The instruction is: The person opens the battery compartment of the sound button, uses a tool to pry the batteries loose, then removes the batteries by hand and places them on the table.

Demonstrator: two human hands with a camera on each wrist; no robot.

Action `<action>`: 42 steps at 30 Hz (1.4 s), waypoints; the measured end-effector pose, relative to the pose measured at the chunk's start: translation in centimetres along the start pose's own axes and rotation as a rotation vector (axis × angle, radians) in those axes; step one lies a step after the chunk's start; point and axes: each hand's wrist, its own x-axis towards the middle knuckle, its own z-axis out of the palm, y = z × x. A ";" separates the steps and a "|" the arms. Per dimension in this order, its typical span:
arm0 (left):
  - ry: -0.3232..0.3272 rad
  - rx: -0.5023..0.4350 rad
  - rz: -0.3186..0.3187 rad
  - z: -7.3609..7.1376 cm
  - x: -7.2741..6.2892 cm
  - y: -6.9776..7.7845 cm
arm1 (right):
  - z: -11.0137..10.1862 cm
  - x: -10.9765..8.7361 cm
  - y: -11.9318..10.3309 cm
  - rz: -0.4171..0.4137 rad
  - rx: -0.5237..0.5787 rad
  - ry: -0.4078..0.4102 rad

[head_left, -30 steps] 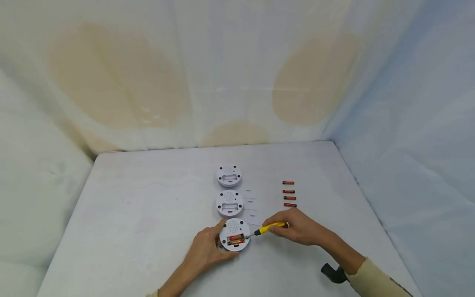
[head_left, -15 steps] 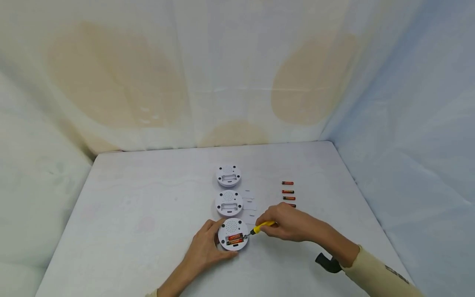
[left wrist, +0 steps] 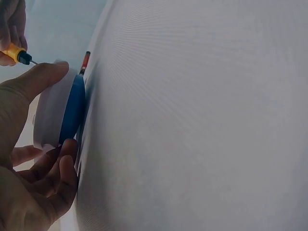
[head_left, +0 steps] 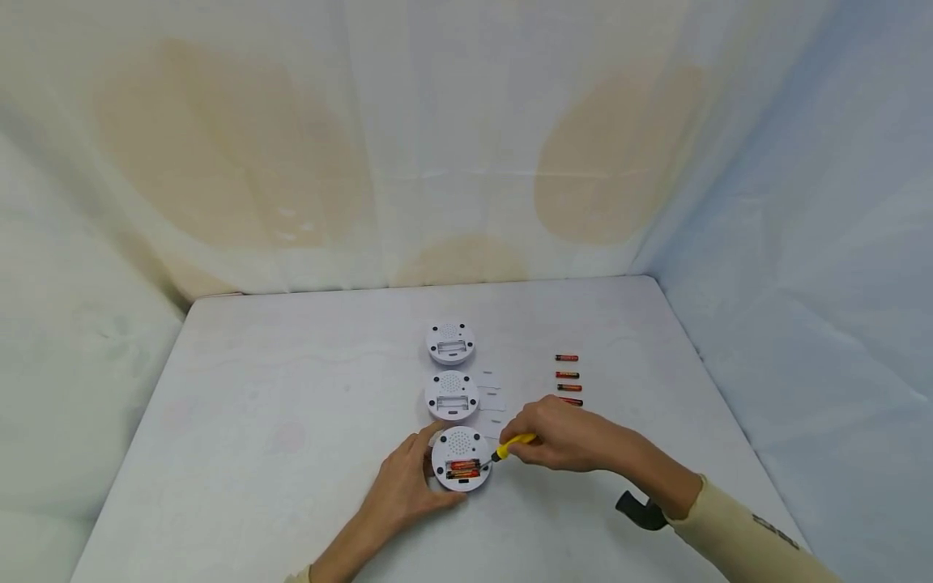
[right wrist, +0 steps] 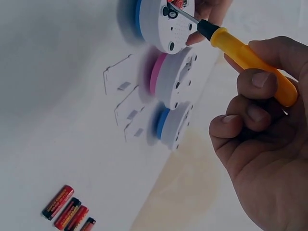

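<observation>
My left hand (head_left: 405,482) grips the sides of the nearest round white device (head_left: 461,441), thumb at the front and fingers behind. Its underside faces up, and two red batteries (head_left: 462,470) lie in its compartment. In the left wrist view the device (left wrist: 50,108) shows a blue lower part. My right hand (head_left: 564,435) holds a yellow screwdriver (head_left: 519,444); the right wrist view shows its handle (right wrist: 255,60) between thumb and fingers. The screwdriver's tip (right wrist: 180,9) reaches the end of the battery compartment.
Two more round devices, a middle one (head_left: 452,390) and a far one (head_left: 450,340), stand behind with bare compartments. Several thin white covers (head_left: 492,400) lie beside them. Several loose batteries (head_left: 568,375) form a column at the right. A black curved object (head_left: 641,512) sits by the right sleeve.
My right hand and the screwdriver have shifted slightly left toward the device. The left hand keeps its hold on the device, and the batteries stay in the compartment.
</observation>
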 end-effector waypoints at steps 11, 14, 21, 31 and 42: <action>-0.048 0.046 0.023 0.2 0.1 0.2 | 0.2 -0.2 0.2 0.013 0.014 -0.004; -0.052 0.046 0.032 0.1 0.2 0.3 | 0.4 -0.3 0.2 0.013 0.024 -0.003; -0.063 0.050 0.027 0.2 0.3 0.3 | 0.7 -0.6 0.1 0.006 0.057 -0.002; -0.060 0.018 -0.012 0.3 0.4 0.0 | 1.4 -1.4 1.7 -0.002 0.051 0.029; -0.031 0.028 0.002 0.0 0.4 -0.1 | 3.8 -2.8 4.2 0.006 0.226 0.158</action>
